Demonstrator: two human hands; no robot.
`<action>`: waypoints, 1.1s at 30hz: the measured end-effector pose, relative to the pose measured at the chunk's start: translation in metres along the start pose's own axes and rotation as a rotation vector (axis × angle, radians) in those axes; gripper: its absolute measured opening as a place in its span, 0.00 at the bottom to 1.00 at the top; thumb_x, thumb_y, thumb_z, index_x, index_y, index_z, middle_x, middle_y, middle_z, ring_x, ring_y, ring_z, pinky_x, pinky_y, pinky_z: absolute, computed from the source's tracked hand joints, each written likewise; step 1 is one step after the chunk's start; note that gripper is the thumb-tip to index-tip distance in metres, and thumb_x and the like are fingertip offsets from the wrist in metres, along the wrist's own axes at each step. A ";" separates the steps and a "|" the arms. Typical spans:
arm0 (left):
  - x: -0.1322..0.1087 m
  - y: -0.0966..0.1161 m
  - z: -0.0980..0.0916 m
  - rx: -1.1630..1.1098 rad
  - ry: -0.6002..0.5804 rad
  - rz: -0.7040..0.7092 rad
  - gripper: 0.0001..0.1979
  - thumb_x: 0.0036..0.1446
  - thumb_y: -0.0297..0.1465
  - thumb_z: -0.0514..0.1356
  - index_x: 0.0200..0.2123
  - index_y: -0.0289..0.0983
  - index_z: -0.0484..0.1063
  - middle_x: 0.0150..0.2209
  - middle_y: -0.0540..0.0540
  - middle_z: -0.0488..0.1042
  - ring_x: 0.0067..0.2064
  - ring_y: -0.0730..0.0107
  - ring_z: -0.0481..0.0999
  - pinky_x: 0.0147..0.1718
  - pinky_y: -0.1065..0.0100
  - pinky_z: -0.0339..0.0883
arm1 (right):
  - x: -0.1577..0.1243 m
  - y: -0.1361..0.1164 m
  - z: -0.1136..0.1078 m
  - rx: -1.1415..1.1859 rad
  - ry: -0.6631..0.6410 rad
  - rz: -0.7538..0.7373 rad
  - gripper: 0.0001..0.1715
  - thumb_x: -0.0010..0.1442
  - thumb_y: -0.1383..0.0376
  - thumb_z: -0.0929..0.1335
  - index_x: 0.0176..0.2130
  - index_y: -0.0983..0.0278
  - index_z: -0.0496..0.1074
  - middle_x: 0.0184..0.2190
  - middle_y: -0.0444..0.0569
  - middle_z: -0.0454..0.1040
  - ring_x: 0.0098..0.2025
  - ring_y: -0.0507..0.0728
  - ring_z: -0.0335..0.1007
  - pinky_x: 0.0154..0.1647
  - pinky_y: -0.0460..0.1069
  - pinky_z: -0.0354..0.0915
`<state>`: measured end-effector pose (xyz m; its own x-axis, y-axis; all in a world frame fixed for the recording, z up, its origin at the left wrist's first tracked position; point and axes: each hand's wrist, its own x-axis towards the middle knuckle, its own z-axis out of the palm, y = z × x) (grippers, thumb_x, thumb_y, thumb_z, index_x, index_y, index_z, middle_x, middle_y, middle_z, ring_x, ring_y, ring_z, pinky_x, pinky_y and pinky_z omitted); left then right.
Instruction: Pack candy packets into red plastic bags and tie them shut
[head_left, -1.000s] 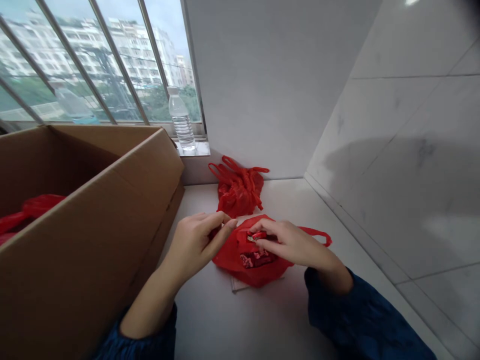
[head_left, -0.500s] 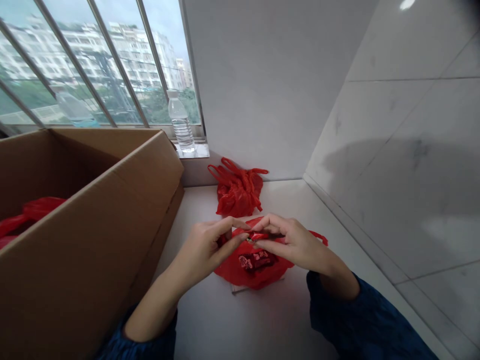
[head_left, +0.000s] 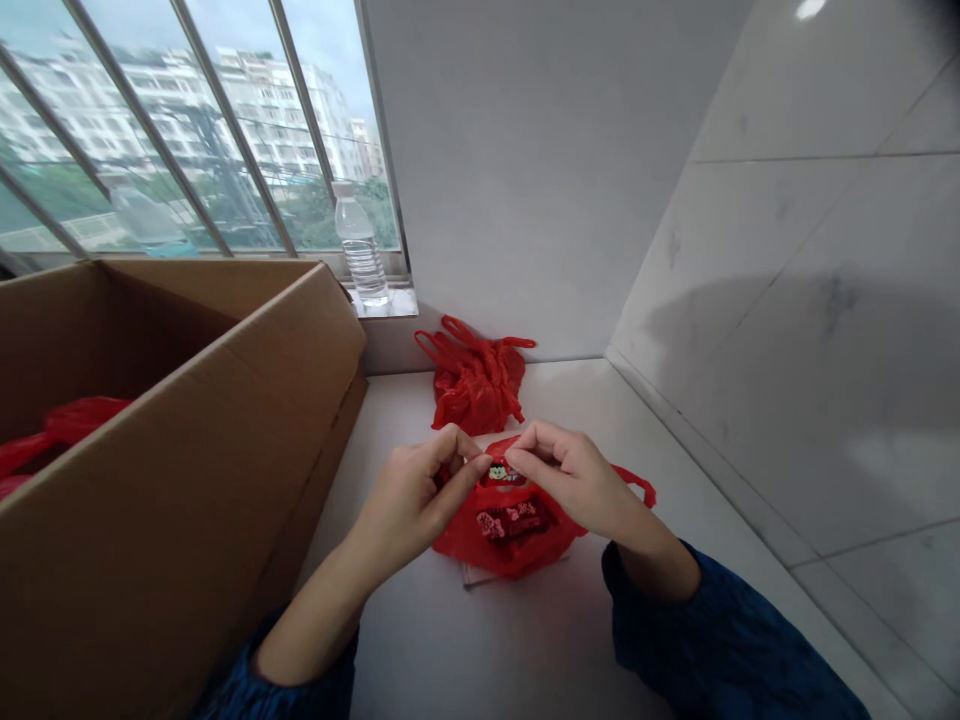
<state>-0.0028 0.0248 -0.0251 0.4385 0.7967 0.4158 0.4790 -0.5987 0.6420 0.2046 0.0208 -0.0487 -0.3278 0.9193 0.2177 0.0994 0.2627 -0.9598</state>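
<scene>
A small red drawstring bag (head_left: 510,545) lies on the white counter in front of me, with patterned red items showing inside it. My left hand (head_left: 409,495) pinches the bag's top edge from the left. My right hand (head_left: 574,480) pinches the same edge from the right, fingertips almost meeting the left hand's. A small red item with a printed picture (head_left: 499,472) shows between the fingertips. A red cord loop (head_left: 637,485) sticks out behind my right hand. A second red bag (head_left: 474,378), tied shut, lies behind, against the wall.
A large open cardboard box (head_left: 225,420) fills the left side, with red bags (head_left: 52,425) inside. A plastic water bottle (head_left: 360,245) stands on the window sill. Tiled walls close the back and right sides of the white counter (head_left: 487,650).
Both hands have come closer together at the bag's mouth and lifted slightly. The small printed red item now shows between the fingertips.
</scene>
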 end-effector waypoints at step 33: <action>0.001 -0.005 0.006 -0.143 0.091 -0.072 0.11 0.66 0.34 0.57 0.31 0.35 0.67 0.23 0.56 0.63 0.24 0.80 0.59 0.23 0.75 0.53 | 0.004 -0.003 0.012 0.219 0.026 0.015 0.20 0.70 0.52 0.61 0.43 0.62 0.74 0.41 0.47 0.77 0.34 0.52 0.78 0.40 0.49 0.74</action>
<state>0.0001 0.0284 -0.0319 0.3338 0.8449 0.4180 0.3908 -0.5276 0.7542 0.1913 0.0205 -0.0471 -0.3029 0.9307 0.2051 -0.1033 0.1819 -0.9779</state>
